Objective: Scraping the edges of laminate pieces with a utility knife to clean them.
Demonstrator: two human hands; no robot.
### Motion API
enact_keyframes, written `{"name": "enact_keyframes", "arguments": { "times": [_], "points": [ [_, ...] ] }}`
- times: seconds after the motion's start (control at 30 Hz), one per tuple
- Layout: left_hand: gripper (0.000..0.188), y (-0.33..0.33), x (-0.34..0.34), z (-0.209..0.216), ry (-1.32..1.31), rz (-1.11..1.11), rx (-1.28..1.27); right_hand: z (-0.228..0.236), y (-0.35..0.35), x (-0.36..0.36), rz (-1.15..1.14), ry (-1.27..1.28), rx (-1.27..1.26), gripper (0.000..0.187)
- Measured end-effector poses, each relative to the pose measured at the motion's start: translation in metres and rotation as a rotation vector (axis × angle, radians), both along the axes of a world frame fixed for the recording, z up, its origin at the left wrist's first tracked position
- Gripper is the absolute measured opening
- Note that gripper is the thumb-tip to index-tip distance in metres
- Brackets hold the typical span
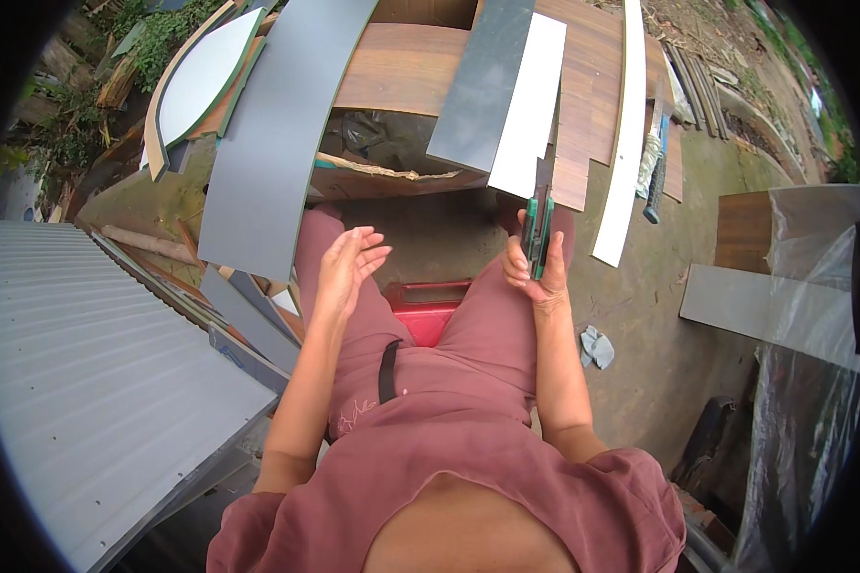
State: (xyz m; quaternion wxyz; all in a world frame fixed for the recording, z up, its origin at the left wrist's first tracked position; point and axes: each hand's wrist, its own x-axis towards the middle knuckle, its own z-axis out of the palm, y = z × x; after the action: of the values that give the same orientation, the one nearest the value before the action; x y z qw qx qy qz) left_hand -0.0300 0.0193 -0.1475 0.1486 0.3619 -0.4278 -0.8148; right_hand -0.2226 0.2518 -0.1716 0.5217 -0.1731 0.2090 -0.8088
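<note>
Aiming green-black tool (537, 239) up-frame, prob. for safety, R hand (548, 279) had its grip clasped round it, right of ctr; L hand (346, 272) hung released, left of ctr

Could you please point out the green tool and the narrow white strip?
Green tool (541, 237): head view, middle of its body.
Narrow white strip (628, 134): head view, middle of its face.

We are facing boards (272, 134) lying ahead. Our left hand (347, 272) is hovering above our left thigh (377, 329); a hand tool (537, 239) is sitting in our right hand (550, 277). A stool (432, 323) is showing between our thighs (497, 315). Left, a corrugated sheet (96, 325) is spreading; right, a cloth (597, 348) is lying on the ground (640, 296).
</note>
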Motion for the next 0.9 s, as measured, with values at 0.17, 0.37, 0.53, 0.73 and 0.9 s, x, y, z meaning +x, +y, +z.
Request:
{"name": "enact_keyframes", "arguments": {
  "times": [0.17, 0.37, 0.53, 0.73, 0.9],
  "points": [
    [0.063, 0.052, -0.111, -0.011, 0.013, -0.365, 0.162, -0.037, 0.001, 0.015, -0.010, -0.280, -0.157, 0.058],
    [0.061, 0.091, -0.175, -0.020, 0.140, -0.256, 0.399, -0.045, 0.000, 0.002, -0.042, -0.337, -0.211, 0.055],
    [0.039, 0.095, -0.160, 0.034, 0.054, -0.157, -0.009, -0.045, 0.003, 0.003, -0.005, -0.318, -0.266, 0.055],
    [0.028, 0.003, -0.128, 0.083, 0.231, 0.205, -0.624, -0.040, 0.001, 0.005, 0.025, -0.277, -0.163, 0.056],
    [0.036, -0.031, -0.073, 0.133, 0.182, 0.370, -0.920, -0.008, -0.001, 0.013, -0.031, -0.152, 0.033, 0.059]
  ]
}}
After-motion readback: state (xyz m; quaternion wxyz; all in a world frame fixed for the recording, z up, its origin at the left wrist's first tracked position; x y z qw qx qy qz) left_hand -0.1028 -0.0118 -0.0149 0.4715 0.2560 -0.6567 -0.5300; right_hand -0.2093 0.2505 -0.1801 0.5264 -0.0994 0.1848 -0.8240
